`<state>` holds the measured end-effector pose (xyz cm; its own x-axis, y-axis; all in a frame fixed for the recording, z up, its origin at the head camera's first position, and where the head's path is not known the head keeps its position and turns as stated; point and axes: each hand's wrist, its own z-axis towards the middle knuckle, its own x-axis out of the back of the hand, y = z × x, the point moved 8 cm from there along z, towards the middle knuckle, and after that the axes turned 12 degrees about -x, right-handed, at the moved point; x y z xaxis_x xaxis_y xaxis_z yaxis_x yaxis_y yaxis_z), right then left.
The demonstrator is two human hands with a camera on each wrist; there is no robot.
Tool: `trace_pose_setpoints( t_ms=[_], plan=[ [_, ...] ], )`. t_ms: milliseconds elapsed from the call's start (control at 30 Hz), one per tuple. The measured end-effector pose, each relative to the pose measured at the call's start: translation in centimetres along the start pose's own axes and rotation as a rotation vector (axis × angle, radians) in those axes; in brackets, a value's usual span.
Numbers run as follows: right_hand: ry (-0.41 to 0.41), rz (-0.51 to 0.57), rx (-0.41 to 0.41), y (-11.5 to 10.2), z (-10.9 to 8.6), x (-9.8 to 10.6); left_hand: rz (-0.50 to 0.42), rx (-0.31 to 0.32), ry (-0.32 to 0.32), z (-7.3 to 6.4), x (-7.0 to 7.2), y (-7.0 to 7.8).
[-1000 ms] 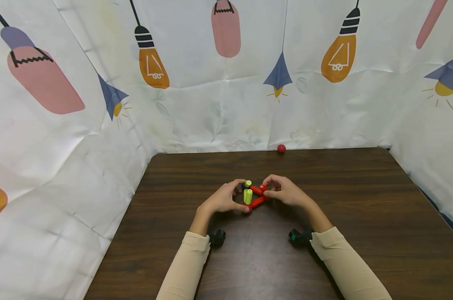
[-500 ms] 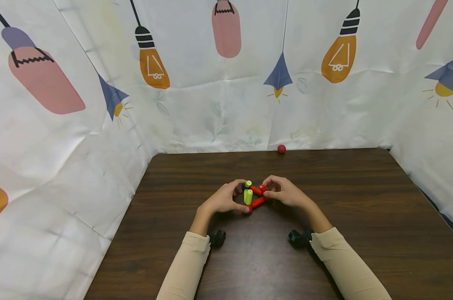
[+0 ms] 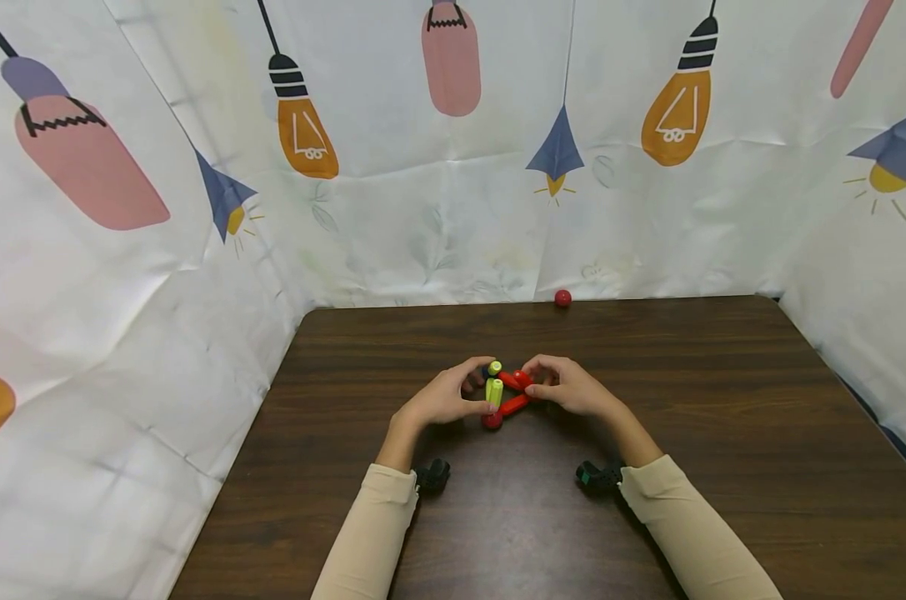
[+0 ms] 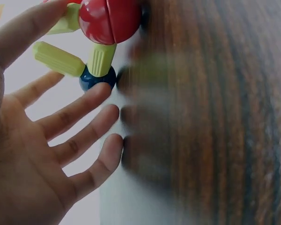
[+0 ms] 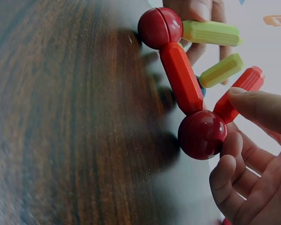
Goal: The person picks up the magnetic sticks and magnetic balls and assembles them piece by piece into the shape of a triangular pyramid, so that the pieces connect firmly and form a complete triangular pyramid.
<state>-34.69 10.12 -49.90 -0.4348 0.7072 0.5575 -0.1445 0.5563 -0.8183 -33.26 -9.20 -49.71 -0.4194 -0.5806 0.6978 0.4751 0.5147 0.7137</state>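
A toy frame of balls and ridged rods stands on the table between the hands. In the right wrist view, a lying red rod (image 5: 180, 77) joins a near red ball (image 5: 154, 29) to another red ball (image 5: 201, 136). The right hand (image 3: 573, 388) pinches a second red rod (image 5: 249, 82), slanting up from that latter ball. The left hand (image 3: 445, 397) has its thumb on a yellow-green rod (image 5: 213, 33) rising from the near ball. Its other fingers spread beside a dark blue ball (image 4: 90, 80), one fingertip touching it. Another yellow-green rod (image 4: 58, 58) rises from the blue ball.
A loose red ball (image 3: 563, 297) lies at the table's far edge, by the printed curtain (image 3: 392, 242). The dark wood table (image 3: 648, 333) spreads around both hands. A black wrist camera (image 3: 433, 476) sits beneath the left forearm, another (image 3: 597, 476) beneath the right.
The left thumb has shifted up from the near red ball to the yellow-green rod. The red rod in the right fingers has tipped leftward. The loose ball stays put.
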Motion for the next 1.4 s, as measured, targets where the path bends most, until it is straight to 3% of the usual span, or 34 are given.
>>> trace_pose_setpoints(
  t_ms=[200,767,867,1133,1400],
  plan=[
    [0.002,-0.005,0.004,0.0,0.1,-0.1,-0.015,-0.042,0.024,0.0,0.2,0.3],
    [0.018,-0.040,0.003,0.2,0.2,-0.2,0.001,-0.038,-0.002,0.1,-0.2,0.9],
    [0.011,-0.032,0.019,0.2,0.1,-0.3,-0.023,-0.059,0.034,0.0,0.3,0.9],
    [0.017,-0.027,0.032,0.1,0.1,-0.2,-0.092,-0.151,0.204,0.3,1.5,1.6],
    [0.014,-0.031,0.025,0.1,0.2,-0.3,-0.077,-0.130,0.254,0.6,1.3,1.9]
  ],
)
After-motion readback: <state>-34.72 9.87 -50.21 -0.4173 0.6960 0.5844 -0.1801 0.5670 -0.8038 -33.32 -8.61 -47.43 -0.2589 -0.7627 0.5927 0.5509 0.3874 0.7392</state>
